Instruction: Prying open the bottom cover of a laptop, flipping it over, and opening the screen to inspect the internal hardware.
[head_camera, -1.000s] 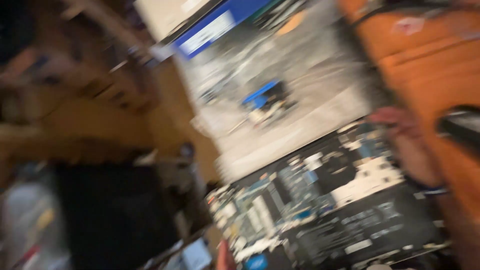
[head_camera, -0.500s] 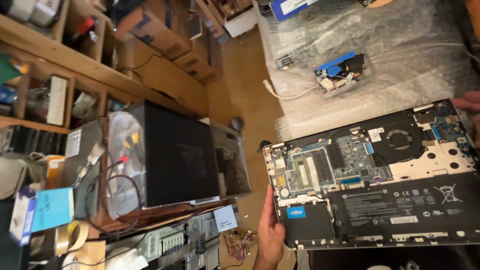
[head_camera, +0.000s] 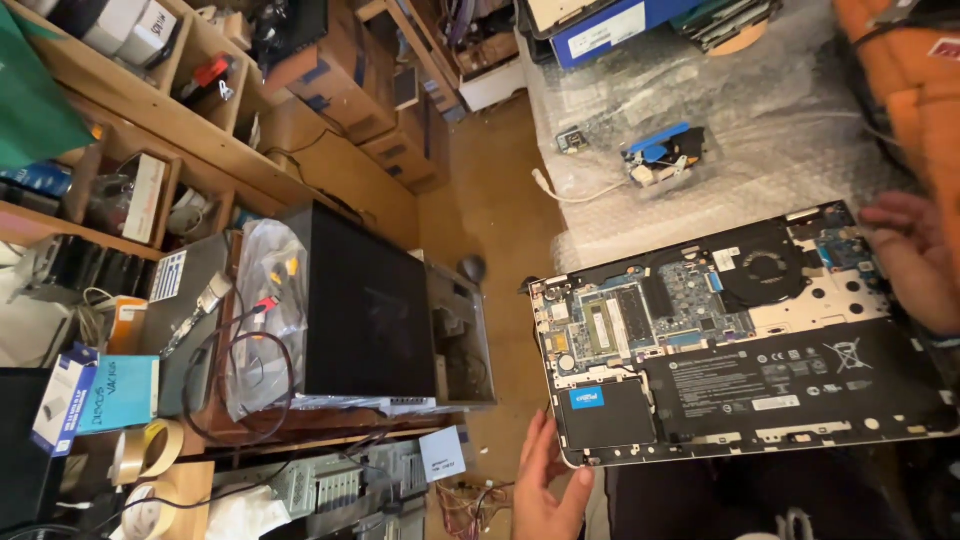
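An open laptop (head_camera: 760, 385) lies bottom side up with its cover off. It shows a green circuit board, a round black fan, a long black battery and a small black drive with a blue label. My left hand (head_camera: 545, 485) holds its near left corner, fingers along the edge. My right hand (head_camera: 905, 262) grips the far right corner, next to an orange sleeve (head_camera: 905, 90). The laptop sits partly over a sheet of bubble wrap (head_camera: 700, 110).
A small blue and black part with a white cable (head_camera: 662, 155) lies on the bubble wrap. A black computer case (head_camera: 365, 310) stands to the left by wooden shelves (head_camera: 150, 120) full of boxes, cables and tape rolls. Brown floor (head_camera: 490, 210) runs between them.
The blurred view has swung and steadied. The laptop stays in both hands, and my right hand now shows more fully at its far right corner.
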